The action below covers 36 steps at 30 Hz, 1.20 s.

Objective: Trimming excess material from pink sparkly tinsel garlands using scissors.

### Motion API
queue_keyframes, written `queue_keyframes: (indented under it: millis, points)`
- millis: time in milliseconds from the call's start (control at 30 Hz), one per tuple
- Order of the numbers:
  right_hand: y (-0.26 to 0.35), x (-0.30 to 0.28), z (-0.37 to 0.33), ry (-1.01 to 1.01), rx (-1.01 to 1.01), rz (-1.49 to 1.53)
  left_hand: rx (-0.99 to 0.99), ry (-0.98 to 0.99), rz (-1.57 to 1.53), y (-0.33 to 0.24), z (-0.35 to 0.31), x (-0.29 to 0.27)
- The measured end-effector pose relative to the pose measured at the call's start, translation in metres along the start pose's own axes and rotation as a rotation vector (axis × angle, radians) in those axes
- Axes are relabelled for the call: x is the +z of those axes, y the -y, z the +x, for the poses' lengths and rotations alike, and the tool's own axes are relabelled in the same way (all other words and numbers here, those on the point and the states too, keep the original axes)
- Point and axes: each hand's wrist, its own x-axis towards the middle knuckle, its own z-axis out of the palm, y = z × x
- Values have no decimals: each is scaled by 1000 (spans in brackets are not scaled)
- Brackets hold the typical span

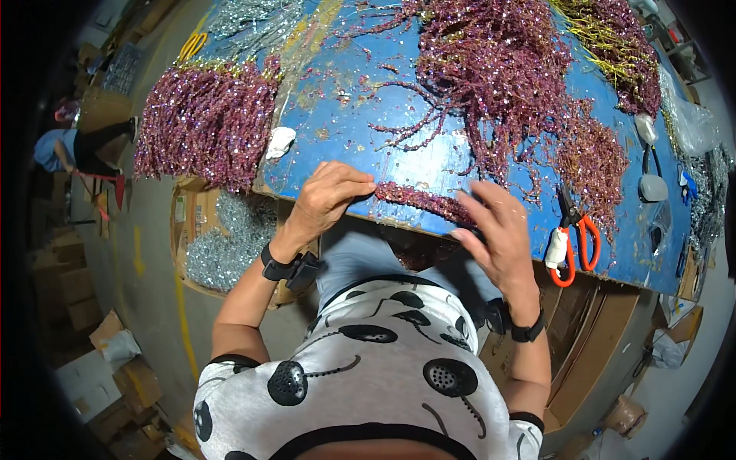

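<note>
A short bundle of glittery pink beaded strands [422,202] lies along the table's near edge in front of me. My left hand [330,201] pinches its left end between thumb and fingertips. Over its right end hovers my right hand [498,230], thumb and fingers apart; whether the fingertips touch the strands is hard to tell. Beyond them a big heap of loose pink strands [494,69] spreads across the blue table [330,107]. Scissors with orange-red handles [573,238] rest to the right of my right hand, one handle wrapped in white.
More pink strands [207,123] hang over the table's left edge, near a white wad [281,142]. Yellow-handled scissors [192,47] lie at the far left. A carton of silver tinsel [230,245] stands below. Another person [77,149] is at the left. Cardboard [590,345] stands under the table.
</note>
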Motion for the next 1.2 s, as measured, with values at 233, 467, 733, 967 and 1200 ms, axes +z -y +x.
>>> queue_keyframes:
  millis: [233, 467, 733, 967, 1200]
  points:
    - [-42, -10, -19, 59, 156, -212, 6, -11, -14, -1, 2, 4]
    - [-34, -34, -22, -272, 368, -242, 4, -10, 34, 0, 0, -3]
    - [-37, 7, -19, -97, 74, -129, 31, -3, -3, 1, 2, -3]
    - [-37, 5, -51, -124, 141, -147, -14, 15, -4, -1, 0, -2]
    - [-36, 6, -63, -196, 205, -100, 4, 7, -31, 2, 0, -3]
